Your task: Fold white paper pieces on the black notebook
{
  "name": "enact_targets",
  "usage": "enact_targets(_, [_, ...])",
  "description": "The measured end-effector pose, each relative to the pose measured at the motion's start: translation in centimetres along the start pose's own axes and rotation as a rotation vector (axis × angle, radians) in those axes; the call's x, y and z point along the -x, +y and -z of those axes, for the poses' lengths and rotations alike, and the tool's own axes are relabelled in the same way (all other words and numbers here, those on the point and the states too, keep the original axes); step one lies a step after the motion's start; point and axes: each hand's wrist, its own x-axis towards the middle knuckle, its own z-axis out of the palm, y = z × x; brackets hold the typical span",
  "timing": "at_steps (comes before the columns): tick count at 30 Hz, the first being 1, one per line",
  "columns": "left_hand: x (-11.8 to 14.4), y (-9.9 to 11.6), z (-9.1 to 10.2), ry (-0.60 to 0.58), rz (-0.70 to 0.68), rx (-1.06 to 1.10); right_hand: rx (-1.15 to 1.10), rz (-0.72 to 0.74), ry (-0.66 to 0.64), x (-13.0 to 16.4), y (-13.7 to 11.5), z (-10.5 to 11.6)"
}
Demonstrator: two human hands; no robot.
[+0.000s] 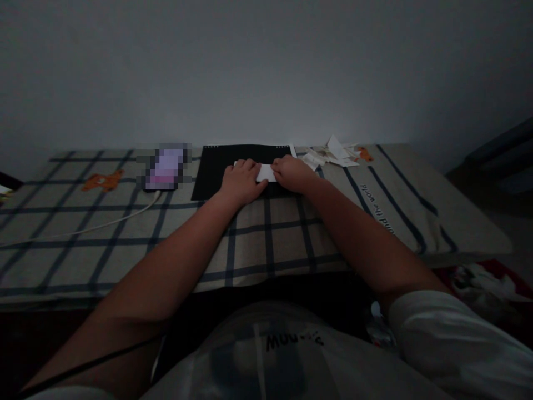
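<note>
A small piece of white paper [266,173] lies on a black sheet [212,172] with punched holes along its far edge. My left hand [244,180] rests on the paper's left part, fingers laid over it and the thumb apart. At the paper's right end, the fingers of my right hand [293,173] are curled and closed on its edge. The parts of the paper beneath both hands are hidden.
A plaid cloth [266,228] covers the table, which stands against a grey wall [266,72]. Left of the black sheet lies a blurred phone [165,166] with a white cable [120,220]. Several white paper scraps [333,153] are heaped to the right.
</note>
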Motion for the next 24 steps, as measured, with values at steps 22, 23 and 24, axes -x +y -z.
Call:
enact_targets(22, [-0.1, 0.1, -0.4, 0.051, 0.054, 0.008, 0.008, -0.226, 0.037, 0.4, -1.3, 0.7])
enact_targets(23, [0.0, 0.2, -0.3, 0.05, 0.053, 0.004, 0.003, -0.233, 0.039, 0.4, -1.2, 0.7])
enact_targets(24, [0.1, 0.2, -0.3, 0.049, 0.051, 0.003, 0.0, -0.239, 0.043, 0.4, -1.1, 0.7])
